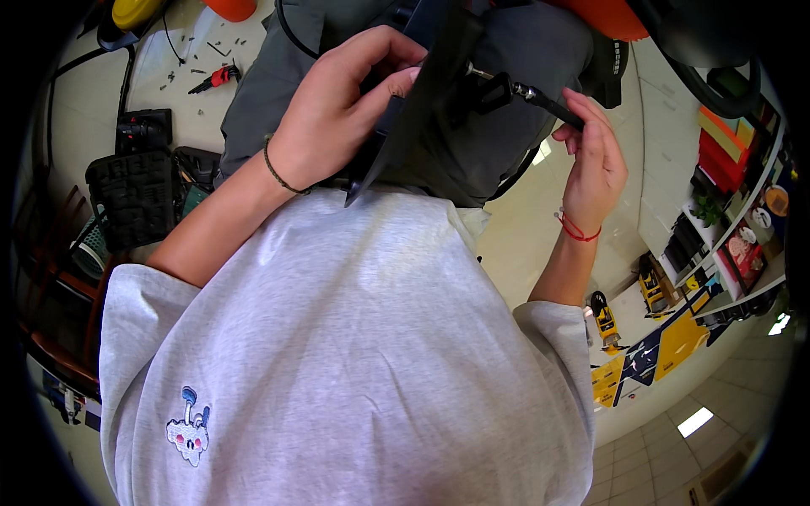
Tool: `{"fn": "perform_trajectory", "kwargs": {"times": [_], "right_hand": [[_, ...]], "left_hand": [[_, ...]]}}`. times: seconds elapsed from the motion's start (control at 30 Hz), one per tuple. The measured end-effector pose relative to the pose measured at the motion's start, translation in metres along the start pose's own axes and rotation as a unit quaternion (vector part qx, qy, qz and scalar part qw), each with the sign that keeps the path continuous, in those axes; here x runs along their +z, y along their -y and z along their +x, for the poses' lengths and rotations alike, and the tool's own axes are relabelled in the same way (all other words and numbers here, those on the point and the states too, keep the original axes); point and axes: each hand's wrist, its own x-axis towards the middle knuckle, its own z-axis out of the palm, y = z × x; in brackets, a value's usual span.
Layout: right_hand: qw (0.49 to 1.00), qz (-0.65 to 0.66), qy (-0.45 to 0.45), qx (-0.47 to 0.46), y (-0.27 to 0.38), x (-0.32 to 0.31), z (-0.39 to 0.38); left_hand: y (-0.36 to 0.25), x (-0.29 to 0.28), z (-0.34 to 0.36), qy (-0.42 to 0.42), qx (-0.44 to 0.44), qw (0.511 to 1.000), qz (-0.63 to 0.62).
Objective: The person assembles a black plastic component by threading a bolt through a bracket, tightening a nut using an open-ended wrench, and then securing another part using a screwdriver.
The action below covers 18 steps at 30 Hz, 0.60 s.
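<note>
My left hand (342,118) has its thumb and fingers bent at the near side of a dark, flat panel (405,135) that stands on edge over my lap; the fingertips are partly hidden behind it. My right hand (591,160) has its fingers closed on the black handle (553,106) of a slim driver tool. The tool’s silver shaft (481,72) points left toward the panel, beside a black loop-shaped bracket (494,97). Whether the tool’s tip meets a fastener cannot be seen.
On the light surface at upper left lie loose small parts, a red-and-black tool set (221,78), an open black case (126,198) and a yellow object (135,10). Orange objects sit at the top. Shelving with colourful items (734,236) and yellow tools (606,320) stands at right.
</note>
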Motion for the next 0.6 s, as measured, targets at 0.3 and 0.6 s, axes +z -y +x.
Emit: {"fn": "perform_trajectory", "kwargs": {"times": [0.3, 0.6], "right_hand": [[0.989, 0.148, -0.029, 0.005, -0.008, 0.004, 0.002], [0.946, 0.292, -0.111, 0.089, -0.003, 0.016, 0.007]], "left_hand": [[0.0, -0.001, 0.001, 0.013, -0.021, 1.0, -0.011], [-0.001, -0.003, 0.003, 0.049, -0.014, 0.998, 0.028]]}}
